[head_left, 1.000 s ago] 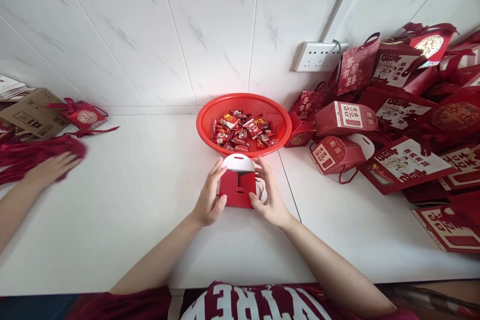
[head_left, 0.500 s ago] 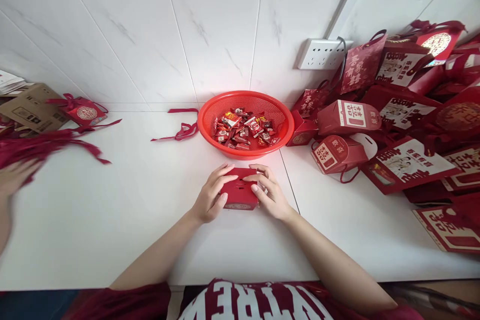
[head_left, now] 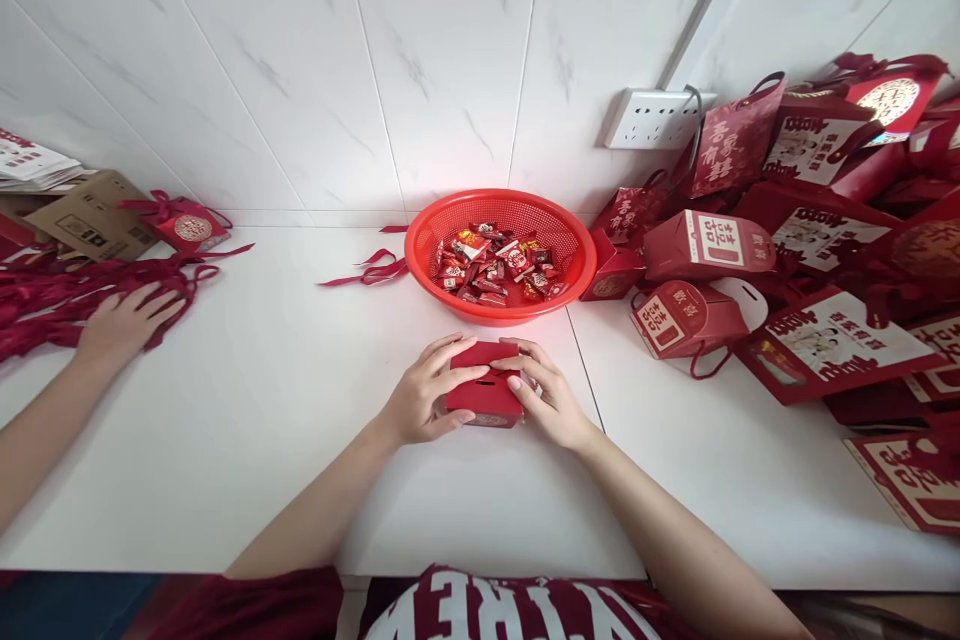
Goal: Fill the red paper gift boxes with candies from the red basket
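Observation:
A small red box (head_left: pixel 487 398) with a slot in its top and a gold pattern on its front sits on the white table in front of me. My left hand (head_left: pixel 426 395) grips its left side, fingers over the top and thumb at the front edge. Around the right side is my right hand (head_left: pixel 546 392), its fingers on the top flaps. Just behind the box stands a red plastic basket (head_left: pixel 420 265) holding wrapped candies (head_left: pixel 491 265).
At the left another person's hand (head_left: pixel 124 325) rests on dark red ribbons (head_left: pixel 45 295), near a cardboard box (head_left: pixel 90 220) and a small red box (head_left: pixel 191 223). Many red gift boxes (head_left: pixel 705 245) are piled at the right, below a wall socket (head_left: pixel 652 118). Loose ribbon (head_left: pixel 375 270) lies beside the basket.
The other person's hand has moved right and now lies on the ribbons. On the box, the top flaps are closer together under my fingers. The whole view has shifted slightly.

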`<state>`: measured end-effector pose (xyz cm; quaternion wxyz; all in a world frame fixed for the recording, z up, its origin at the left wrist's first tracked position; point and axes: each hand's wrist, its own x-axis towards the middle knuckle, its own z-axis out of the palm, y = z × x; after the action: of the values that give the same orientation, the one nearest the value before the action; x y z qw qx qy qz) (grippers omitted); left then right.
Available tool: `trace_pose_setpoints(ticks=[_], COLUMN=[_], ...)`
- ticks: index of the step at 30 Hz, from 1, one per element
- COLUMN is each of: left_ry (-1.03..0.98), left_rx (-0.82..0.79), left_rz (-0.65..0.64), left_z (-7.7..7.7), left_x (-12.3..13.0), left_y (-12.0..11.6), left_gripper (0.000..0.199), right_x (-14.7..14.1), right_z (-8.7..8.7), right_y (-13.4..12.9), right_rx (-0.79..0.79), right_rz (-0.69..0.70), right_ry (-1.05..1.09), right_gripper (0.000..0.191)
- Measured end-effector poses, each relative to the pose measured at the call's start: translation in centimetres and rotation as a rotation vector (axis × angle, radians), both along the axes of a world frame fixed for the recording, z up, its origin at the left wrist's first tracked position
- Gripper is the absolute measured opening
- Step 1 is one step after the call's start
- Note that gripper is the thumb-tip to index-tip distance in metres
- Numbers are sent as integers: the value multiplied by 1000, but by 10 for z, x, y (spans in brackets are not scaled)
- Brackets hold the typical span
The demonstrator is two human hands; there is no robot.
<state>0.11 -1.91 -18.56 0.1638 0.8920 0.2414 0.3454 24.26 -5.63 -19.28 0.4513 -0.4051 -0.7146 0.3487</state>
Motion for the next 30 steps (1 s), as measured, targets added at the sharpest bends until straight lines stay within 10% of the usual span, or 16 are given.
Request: trace_pose_setpoints(ticks=[14,24,30], left_ry=[121,-154,-323], left_rx=[149,254,304], left_rz=[54,476,585], left_z=[6,0,-16], left_x=[-8,-25,-33], left_y=[-5,83,86], left_gripper=[72,41,41], right_x=[0,0,0], right_z=[3,0,0], right_y=[-9,-8,-9], right_rx=[-20,-65,-90], right_rz=[43,45,49], right_ry=[-49,-54,-64], right_gripper=[30,29,30])
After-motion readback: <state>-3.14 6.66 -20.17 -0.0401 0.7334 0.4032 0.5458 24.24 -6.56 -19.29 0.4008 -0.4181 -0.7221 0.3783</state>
